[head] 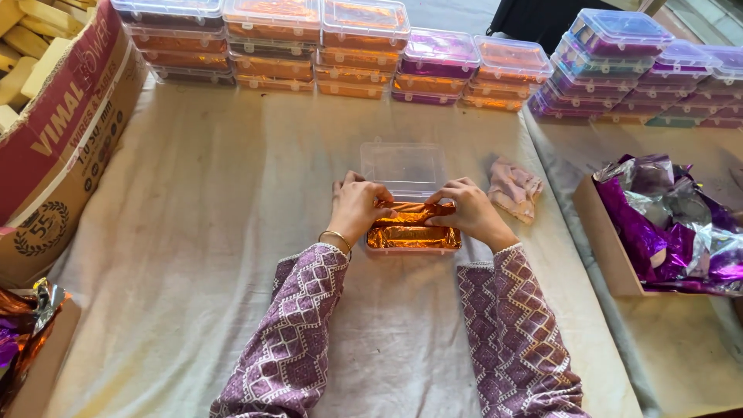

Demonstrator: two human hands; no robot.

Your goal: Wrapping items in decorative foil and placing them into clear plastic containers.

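Head view, one entry. My left hand (357,207) and right hand (467,213), both with fingers curled, pinched the orange foil (410,224) lining a clear plastic box (412,241), lid (402,169) open behind, mid-surface (193,232). Best pressed flat into the corners, I judged. Beside: crumpled pink cloth (513,188). Behind: stacked filled boxes (325,46). Right: carton of purple foil (665,224).

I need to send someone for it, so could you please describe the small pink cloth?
On the white-covered table, find the open box under both hands. The crumpled pink cloth lies just right of it, the only loose fabric there.
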